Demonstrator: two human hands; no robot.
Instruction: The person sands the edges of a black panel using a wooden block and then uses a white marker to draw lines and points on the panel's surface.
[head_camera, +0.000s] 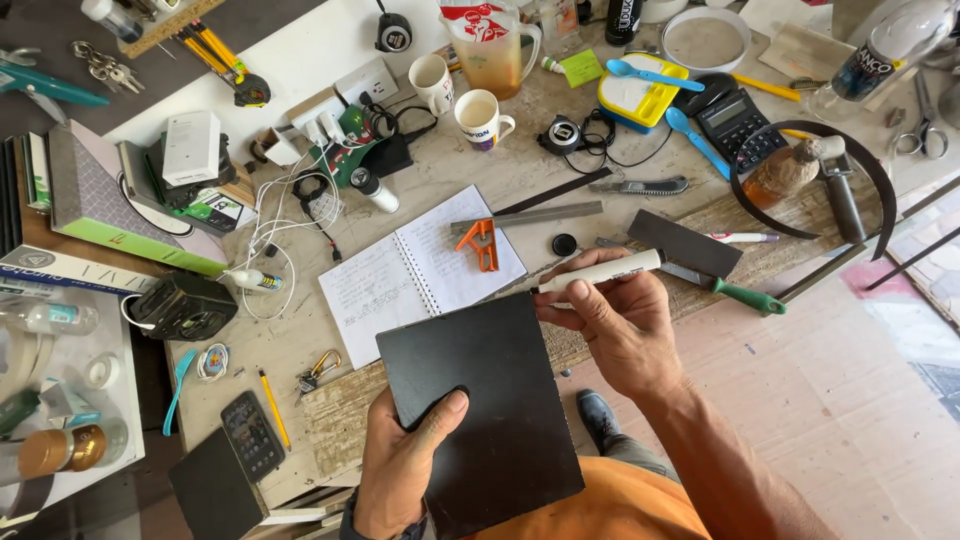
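We are holding a black square board in our left hand. Our left thumb is pressing on its front and the other fingers are hiding behind it, so the fingers are clamped on the board. It is sitting up off the tabletop, just below the open notebook, tilted toward our eyes so we can see its face well.

Our right hand is gripping a white marker. The fingers are wrapped tight around it. The marker is lying sideways, just right of the notebook and just above the top right corner of the board. We cannot tell if its cap is on.

An orange clamp is resting on the notebook's right page. A green-handled tool is lying well to the right of the notebook. Two white mugs are standing above the notebook. A phone is lying below and left of it, near the tabletop's edge.
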